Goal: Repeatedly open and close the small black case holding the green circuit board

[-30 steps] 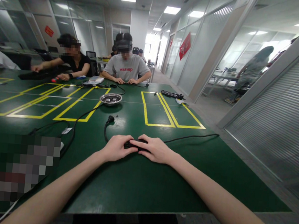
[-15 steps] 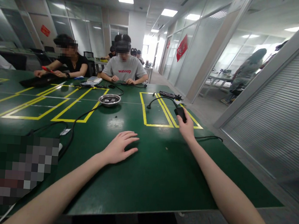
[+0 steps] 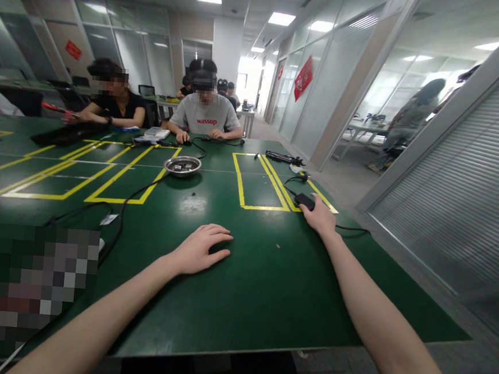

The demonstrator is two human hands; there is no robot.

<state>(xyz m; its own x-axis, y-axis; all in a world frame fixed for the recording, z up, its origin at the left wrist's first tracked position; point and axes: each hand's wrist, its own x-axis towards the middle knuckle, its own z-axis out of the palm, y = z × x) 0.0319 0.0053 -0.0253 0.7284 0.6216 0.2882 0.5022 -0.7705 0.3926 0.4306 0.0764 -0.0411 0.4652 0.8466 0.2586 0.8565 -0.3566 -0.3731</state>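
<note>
My right hand [image 3: 321, 217] has its fingers round a black power adapter [image 3: 304, 201], which is down at the near end of the right yellow-taped rectangle [image 3: 320, 194]. From the adapter a thin black cable curls to a plug [image 3: 304, 177] lying just beyond it. Another black cable [image 3: 354, 228] runs out to the right from under the hand. My left hand [image 3: 201, 249] rests on the green table [image 3: 250, 291], fingers stretched and thumb apart, holding nothing.
A metal bowl [image 3: 182, 173] with small metal parts stands left of centre. A black folded tripod-like object [image 3: 284, 157] lies at the far right. A cable [image 3: 123, 211] crosses the left side near a blurred-out patch. Two people [image 3: 206, 108] sit across the table, their hands on other items.
My right hand has lowered the adapter and drawn it slightly nearer. The plug end has swung from the left rectangle into the right one. My left hand has stayed nearly still.
</note>
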